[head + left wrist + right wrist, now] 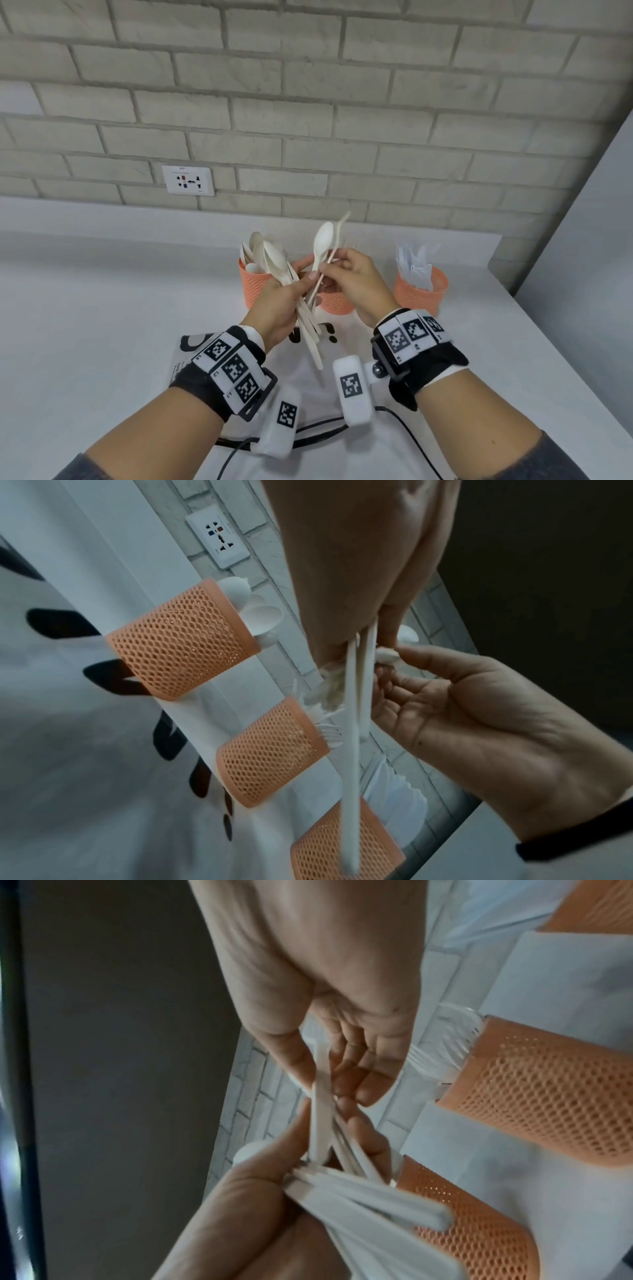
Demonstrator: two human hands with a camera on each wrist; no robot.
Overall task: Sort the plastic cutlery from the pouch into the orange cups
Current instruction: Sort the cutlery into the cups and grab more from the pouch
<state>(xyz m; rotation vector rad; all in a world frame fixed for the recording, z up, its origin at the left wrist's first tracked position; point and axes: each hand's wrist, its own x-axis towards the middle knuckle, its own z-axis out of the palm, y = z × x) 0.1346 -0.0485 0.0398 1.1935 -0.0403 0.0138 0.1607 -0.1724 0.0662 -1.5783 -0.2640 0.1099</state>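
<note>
Your left hand [279,301] grips a fanned bundle of cream plastic spoons [274,260], fingers curled round the handles, bowls up and the handle ends hanging down towards the white fabric pouch with black lettering [308,380] that lies flat on the white surface [102,308] beneath your wrists. Your right hand [352,281] pinches two pieces between thumb and fingertips: one cream plastic spoon [323,240], bowl up, and a thin cream utensil seen edge-on [339,233] whose type you cannot tell from these views. Their handles cross the bundle's handles, and the two hands nearly touch.

Behind your hands three orange perforated plastic cups stand in a row near the grey brick wall [308,102]. The left cup [255,284] holds cream spoons and sits just behind the raised bundle, which hides part of it. The middle cup [335,301] is mostly covered by your right hand; in the left wrist view fork tines show at its rim. The right cup [421,289] stands clear and holds white knives [416,267]. A white wall socket [187,180] sits on the bricks to the left. Black cables [315,428] trail across the pouch.
</note>
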